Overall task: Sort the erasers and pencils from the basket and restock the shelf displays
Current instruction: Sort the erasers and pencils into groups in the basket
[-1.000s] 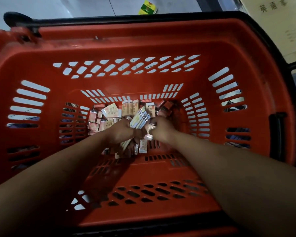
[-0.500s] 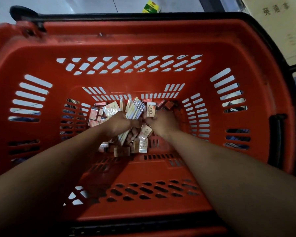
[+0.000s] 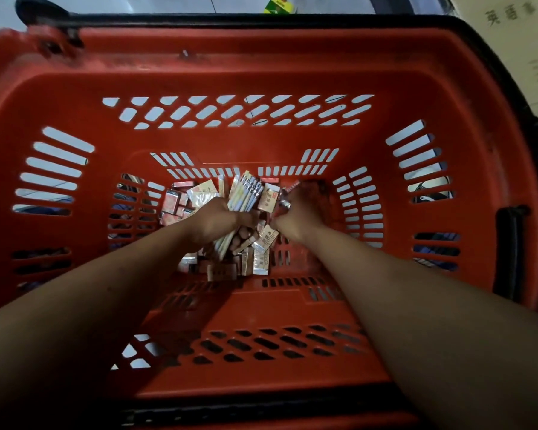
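Note:
Both my arms reach deep into a red plastic basket (image 3: 261,72). My left hand (image 3: 216,217) grips a bundle of pencils (image 3: 244,193), whose ends fan out above my fist and stick out below it. My right hand (image 3: 297,214) is down among the wrapped erasers (image 3: 180,201) at the basket's far end, fingers curled on a small wrapped item; what exactly it holds is hard to make out. More erasers (image 3: 230,265) lie loose on the basket floor just below my hands.
The basket has slotted walls and a black handle (image 3: 510,256) folded at the right side. A cardboard box (image 3: 516,41) stands beyond the right rim. A yellow-green package (image 3: 280,6) lies on the pale floor past the far rim.
Both hands have shifted slightly toward the basket's far end. The pencil bundle in my left hand has turned more upright. My right hand has moved right, away from the bundle.

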`<action>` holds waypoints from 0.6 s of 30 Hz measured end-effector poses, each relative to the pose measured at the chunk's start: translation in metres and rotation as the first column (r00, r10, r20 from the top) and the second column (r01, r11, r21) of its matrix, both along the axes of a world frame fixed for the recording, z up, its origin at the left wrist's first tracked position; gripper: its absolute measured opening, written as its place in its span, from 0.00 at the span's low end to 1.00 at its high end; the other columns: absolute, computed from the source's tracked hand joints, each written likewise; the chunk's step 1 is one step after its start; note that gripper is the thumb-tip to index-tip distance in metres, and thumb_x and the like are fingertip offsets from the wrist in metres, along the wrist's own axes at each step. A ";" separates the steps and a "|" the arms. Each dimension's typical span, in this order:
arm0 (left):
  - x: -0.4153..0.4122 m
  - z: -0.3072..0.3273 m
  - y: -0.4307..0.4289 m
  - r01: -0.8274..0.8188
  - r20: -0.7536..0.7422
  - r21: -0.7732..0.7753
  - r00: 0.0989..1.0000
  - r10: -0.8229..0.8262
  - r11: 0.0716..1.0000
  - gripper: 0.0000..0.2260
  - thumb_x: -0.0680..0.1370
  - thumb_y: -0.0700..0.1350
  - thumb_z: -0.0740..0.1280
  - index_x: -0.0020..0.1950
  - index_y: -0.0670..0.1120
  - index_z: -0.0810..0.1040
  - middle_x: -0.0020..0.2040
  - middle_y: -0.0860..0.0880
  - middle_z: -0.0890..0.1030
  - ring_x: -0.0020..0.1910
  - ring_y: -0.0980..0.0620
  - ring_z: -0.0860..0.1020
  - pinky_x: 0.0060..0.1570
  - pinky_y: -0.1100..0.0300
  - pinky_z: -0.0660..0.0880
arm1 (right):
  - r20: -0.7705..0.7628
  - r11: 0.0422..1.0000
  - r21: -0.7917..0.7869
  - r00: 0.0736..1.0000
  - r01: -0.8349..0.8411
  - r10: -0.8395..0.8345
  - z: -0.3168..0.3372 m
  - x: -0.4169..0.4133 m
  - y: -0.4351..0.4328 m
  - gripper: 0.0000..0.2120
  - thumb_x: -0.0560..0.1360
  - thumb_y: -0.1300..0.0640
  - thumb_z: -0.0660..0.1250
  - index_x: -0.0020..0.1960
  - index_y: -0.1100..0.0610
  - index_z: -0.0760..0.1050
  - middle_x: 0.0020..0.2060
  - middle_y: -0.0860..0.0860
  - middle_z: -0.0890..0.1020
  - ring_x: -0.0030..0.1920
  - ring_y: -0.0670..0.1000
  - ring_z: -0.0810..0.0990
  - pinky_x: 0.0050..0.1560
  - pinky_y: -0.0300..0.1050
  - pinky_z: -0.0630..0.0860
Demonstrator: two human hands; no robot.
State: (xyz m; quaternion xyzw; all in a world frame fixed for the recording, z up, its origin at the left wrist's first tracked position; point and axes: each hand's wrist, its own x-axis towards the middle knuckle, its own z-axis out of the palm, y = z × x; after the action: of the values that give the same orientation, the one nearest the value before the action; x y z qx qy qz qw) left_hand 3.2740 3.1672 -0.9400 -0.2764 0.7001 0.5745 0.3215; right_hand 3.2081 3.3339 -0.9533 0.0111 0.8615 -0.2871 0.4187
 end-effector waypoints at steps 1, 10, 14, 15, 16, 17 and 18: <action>0.000 0.000 0.000 0.000 -0.001 0.002 1.000 0.000 1.000 0.20 0.78 0.49 0.73 0.40 0.30 0.80 0.36 0.32 0.81 0.28 0.43 0.77 0.32 0.58 0.76 | 0.009 1.000 -0.021 1.000 0.005 -0.004 -0.005 0.002 -0.003 0.24 0.72 0.61 0.74 0.64 0.57 0.69 0.48 0.47 0.79 0.49 0.49 0.80 0.44 0.41 0.74; -0.001 0.003 0.003 -0.021 0.020 0.033 1.000 0.021 0.999 0.13 0.76 0.41 0.72 0.31 0.40 0.79 0.31 0.40 0.80 0.27 0.44 0.76 0.33 0.56 0.76 | 0.088 0.995 -0.097 0.996 0.008 0.000 0.005 -0.002 -0.002 0.13 0.78 0.70 0.64 0.60 0.59 0.73 0.39 0.50 0.74 0.39 0.49 0.74 0.36 0.41 0.70; -0.005 0.006 0.014 -0.081 0.061 0.137 0.996 0.073 0.987 0.11 0.77 0.39 0.71 0.34 0.41 0.80 0.32 0.41 0.79 0.26 0.46 0.76 0.31 0.57 0.76 | 0.046 0.996 -0.080 0.998 -0.037 0.041 0.003 -0.004 -0.009 0.10 0.79 0.67 0.64 0.59 0.61 0.78 0.49 0.54 0.82 0.44 0.51 0.79 0.38 0.41 0.73; -0.007 0.007 0.018 -0.105 0.066 0.155 0.993 0.096 0.982 0.08 0.77 0.40 0.72 0.38 0.40 0.80 0.32 0.42 0.79 0.27 0.46 0.77 0.30 0.57 0.76 | 0.047 0.997 -0.063 0.998 -0.046 0.049 0.005 -0.007 -0.008 0.11 0.79 0.66 0.64 0.58 0.59 0.80 0.52 0.55 0.83 0.47 0.52 0.80 0.42 0.43 0.75; -0.009 0.008 0.024 -0.131 0.068 0.166 0.990 0.121 0.977 0.07 0.78 0.40 0.72 0.42 0.39 0.80 0.32 0.43 0.80 0.28 0.47 0.78 0.30 0.57 0.77 | 0.052 0.997 -0.056 0.997 -0.053 0.056 0.005 -0.011 -0.007 0.11 0.79 0.66 0.63 0.57 0.58 0.80 0.53 0.53 0.83 0.46 0.51 0.80 0.43 0.42 0.75; -0.010 0.009 0.030 -0.160 0.065 0.173 0.987 0.150 0.972 0.06 0.78 0.40 0.72 0.45 0.39 0.79 0.33 0.43 0.80 0.28 0.47 0.78 0.30 0.56 0.77 | 0.072 0.997 -0.054 0.996 -0.047 0.051 0.006 -0.013 -0.004 0.11 0.79 0.66 0.62 0.57 0.57 0.80 0.52 0.51 0.82 0.43 0.49 0.79 0.41 0.40 0.73; -0.012 0.010 0.036 -0.191 0.050 0.175 0.982 0.185 0.966 0.05 0.78 0.40 0.72 0.46 0.38 0.79 0.32 0.43 0.80 0.28 0.47 0.78 0.31 0.56 0.78 | 0.112 0.997 -0.071 0.994 -0.011 0.019 0.007 -0.015 -0.001 0.11 0.80 0.66 0.61 0.56 0.56 0.79 0.51 0.50 0.80 0.40 0.46 0.76 0.39 0.38 0.71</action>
State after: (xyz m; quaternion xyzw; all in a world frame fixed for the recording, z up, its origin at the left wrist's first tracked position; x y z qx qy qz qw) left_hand 3.2621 3.2032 -0.9303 -0.3209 0.6109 0.6583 0.3008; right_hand 3.1927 3.3326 -0.9464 0.0061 0.8258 -0.3132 0.4689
